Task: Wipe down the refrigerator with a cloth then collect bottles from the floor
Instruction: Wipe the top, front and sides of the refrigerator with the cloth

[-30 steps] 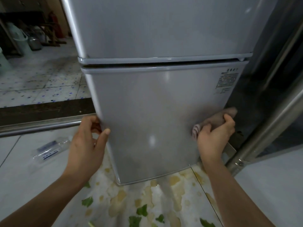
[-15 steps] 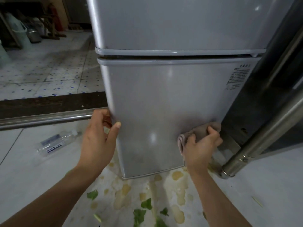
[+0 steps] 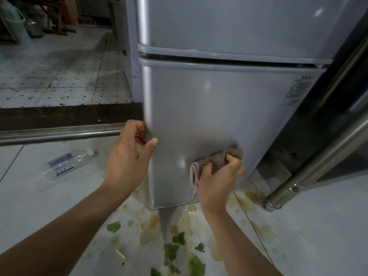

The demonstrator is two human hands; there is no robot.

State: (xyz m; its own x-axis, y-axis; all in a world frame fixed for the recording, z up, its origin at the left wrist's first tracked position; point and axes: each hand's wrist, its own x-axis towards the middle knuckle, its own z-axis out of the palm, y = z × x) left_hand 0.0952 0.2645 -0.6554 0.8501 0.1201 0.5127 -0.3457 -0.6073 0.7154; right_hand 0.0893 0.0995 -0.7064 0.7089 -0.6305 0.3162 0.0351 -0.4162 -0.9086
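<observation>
A grey two-door refrigerator (image 3: 215,108) fills the middle of the head view. My left hand (image 3: 129,162) grips the left edge of its lower door, thumb on the front face and fingers curled round the side. My right hand (image 3: 219,180) holds a bunched brown cloth (image 3: 217,158) and presses it against the lower door, low and right of centre. A clear plastic bottle (image 3: 67,162) with a blue and white label lies on its side on the white floor, left of the refrigerator.
Yellowish spills (image 3: 153,224) and green leaf scraps (image 3: 179,251) cover the floor below the refrigerator. A steel post (image 3: 310,166) slants down at the right. A metal door track (image 3: 59,134) and dark threshold cross the left, with a tiled room and buckets beyond.
My right hand has slid the cloth leftward and slightly down across the lower door. The view has shifted left, so the refrigerator sits further right. My left hand keeps its grip on the door edge.
</observation>
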